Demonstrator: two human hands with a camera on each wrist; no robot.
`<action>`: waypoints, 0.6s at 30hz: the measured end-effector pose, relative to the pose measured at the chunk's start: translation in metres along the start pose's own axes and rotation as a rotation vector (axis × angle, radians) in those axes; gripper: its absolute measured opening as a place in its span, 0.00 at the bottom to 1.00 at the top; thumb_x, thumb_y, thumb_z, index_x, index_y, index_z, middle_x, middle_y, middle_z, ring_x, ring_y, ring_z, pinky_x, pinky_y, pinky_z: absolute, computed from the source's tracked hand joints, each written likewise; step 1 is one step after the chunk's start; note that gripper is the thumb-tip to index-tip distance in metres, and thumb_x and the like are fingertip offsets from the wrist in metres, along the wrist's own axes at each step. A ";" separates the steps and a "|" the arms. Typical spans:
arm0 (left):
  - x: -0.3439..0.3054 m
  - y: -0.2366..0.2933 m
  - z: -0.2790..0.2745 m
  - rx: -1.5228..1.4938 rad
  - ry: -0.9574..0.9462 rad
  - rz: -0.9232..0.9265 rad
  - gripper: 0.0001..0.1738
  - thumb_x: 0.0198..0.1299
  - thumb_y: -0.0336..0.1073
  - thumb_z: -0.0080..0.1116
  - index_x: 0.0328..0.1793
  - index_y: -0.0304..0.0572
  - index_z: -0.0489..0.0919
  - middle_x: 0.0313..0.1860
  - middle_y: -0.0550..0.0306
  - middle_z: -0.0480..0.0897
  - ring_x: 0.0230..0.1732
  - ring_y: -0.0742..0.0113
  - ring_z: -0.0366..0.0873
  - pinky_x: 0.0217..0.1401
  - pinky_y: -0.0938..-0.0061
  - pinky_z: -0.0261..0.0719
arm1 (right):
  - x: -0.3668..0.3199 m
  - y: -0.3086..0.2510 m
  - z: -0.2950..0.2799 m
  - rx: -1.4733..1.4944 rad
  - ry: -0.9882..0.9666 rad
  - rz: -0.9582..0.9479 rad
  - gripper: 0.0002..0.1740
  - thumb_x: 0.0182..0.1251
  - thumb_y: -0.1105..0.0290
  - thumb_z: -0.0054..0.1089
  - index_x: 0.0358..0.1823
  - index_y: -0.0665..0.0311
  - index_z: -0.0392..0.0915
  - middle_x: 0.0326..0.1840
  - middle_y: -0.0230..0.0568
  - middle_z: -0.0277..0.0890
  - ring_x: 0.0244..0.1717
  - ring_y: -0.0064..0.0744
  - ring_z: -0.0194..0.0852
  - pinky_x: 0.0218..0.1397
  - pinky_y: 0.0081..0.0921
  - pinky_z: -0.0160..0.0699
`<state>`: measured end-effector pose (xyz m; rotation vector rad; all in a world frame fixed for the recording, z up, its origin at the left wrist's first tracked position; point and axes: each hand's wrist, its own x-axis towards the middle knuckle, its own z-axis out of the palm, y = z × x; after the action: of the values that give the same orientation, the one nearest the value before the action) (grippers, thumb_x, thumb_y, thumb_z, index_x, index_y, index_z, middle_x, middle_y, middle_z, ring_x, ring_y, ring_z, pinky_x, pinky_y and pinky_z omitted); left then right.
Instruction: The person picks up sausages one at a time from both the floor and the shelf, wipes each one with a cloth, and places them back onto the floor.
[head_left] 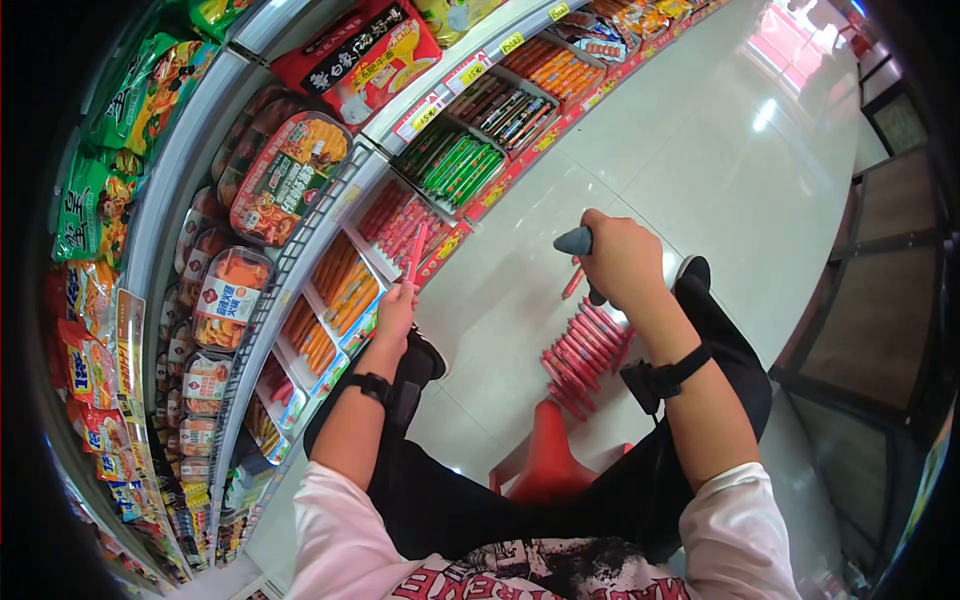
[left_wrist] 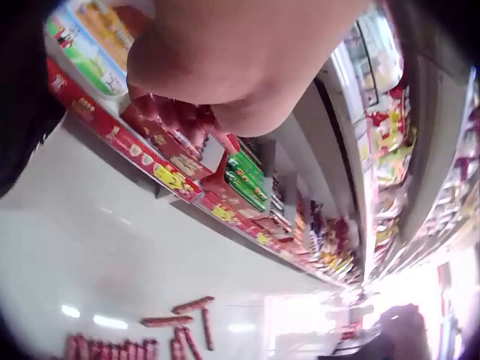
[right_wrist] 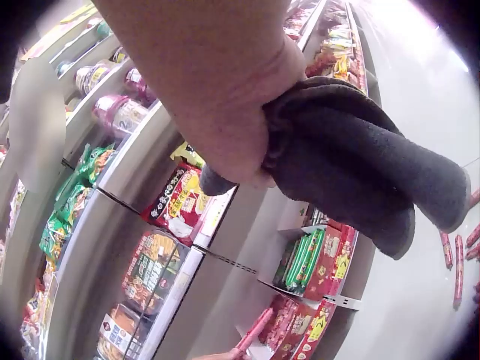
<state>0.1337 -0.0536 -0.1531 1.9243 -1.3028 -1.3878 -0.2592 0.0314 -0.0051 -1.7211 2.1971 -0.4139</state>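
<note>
My left hand (head_left: 396,318) pinches a pink-wrapped sausage stick (head_left: 415,256) by its lower end, beside a bottom-shelf box of similar pink sticks (head_left: 388,215). In the right wrist view that same stick (right_wrist: 256,330) slants up from the fingers over the box's edge. A dark grey cloth (right_wrist: 352,161) is bunched in my right hand (head_left: 628,262), its folds hanging out past the fingers. That hand is raised over the floor, to the right of the shelf. Below it, a row of pink sausage sticks (head_left: 582,352) lies on the tiles, with a few loose ones near.
Green-wrapped sticks (head_left: 465,170) and orange-wrapped sticks (head_left: 345,285) fill neighbouring boxes. Above them, a wire-fronted shelf bears packaged meal trays (head_left: 290,180). A red stool (head_left: 550,460) stands between the person's legs. Dark panelled cabinets (head_left: 890,270) line the right side.
</note>
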 end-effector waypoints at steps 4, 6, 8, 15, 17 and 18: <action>0.050 -0.010 -0.009 0.463 0.124 0.181 0.25 0.78 0.55 0.55 0.54 0.37 0.86 0.40 0.53 0.88 0.40 0.57 0.85 0.47 0.63 0.82 | 0.002 0.000 -0.006 0.032 0.002 -0.050 0.06 0.61 0.71 0.63 0.40 0.60 0.80 0.28 0.48 0.83 0.34 0.53 0.88 0.38 0.50 0.85; 0.073 -0.007 -0.012 0.780 0.176 0.238 0.24 0.76 0.55 0.54 0.57 0.45 0.87 0.47 0.46 0.88 0.51 0.48 0.83 0.57 0.56 0.79 | 0.001 0.002 -0.007 0.041 -0.023 -0.096 0.07 0.61 0.71 0.64 0.40 0.60 0.80 0.28 0.48 0.83 0.34 0.53 0.88 0.37 0.49 0.85; 0.103 -0.018 -0.015 1.028 0.228 0.285 0.23 0.74 0.56 0.51 0.64 0.56 0.86 0.59 0.42 0.86 0.62 0.37 0.79 0.68 0.46 0.75 | -0.001 0.006 -0.001 0.031 -0.045 -0.134 0.08 0.60 0.71 0.65 0.40 0.60 0.80 0.28 0.47 0.83 0.34 0.53 0.88 0.36 0.48 0.84; 0.157 -0.018 -0.009 1.165 0.265 0.084 0.22 0.74 0.53 0.54 0.71 0.68 0.83 0.63 0.48 0.85 0.70 0.44 0.76 0.71 0.42 0.71 | -0.011 0.013 0.007 -0.067 -0.242 -0.183 0.10 0.57 0.72 0.68 0.42 0.59 0.81 0.28 0.44 0.84 0.33 0.49 0.88 0.34 0.45 0.83; 0.161 -0.011 -0.004 1.281 0.168 -0.025 0.25 0.73 0.50 0.55 0.74 0.60 0.80 0.66 0.49 0.84 0.72 0.47 0.75 0.73 0.41 0.69 | -0.014 0.017 0.017 -0.068 -0.278 -0.226 0.11 0.58 0.72 0.67 0.42 0.59 0.81 0.28 0.43 0.84 0.32 0.49 0.88 0.34 0.45 0.83; 0.159 -0.007 0.001 1.349 0.151 -0.040 0.26 0.73 0.49 0.54 0.75 0.57 0.79 0.66 0.48 0.84 0.72 0.48 0.75 0.73 0.42 0.69 | -0.016 0.016 0.018 -0.084 -0.303 -0.224 0.10 0.58 0.72 0.67 0.42 0.60 0.81 0.28 0.43 0.84 0.31 0.49 0.88 0.34 0.44 0.83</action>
<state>0.1454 -0.1882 -0.2372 2.6881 -2.4311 -0.1945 -0.2622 0.0500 -0.0269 -1.9392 1.8413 -0.1023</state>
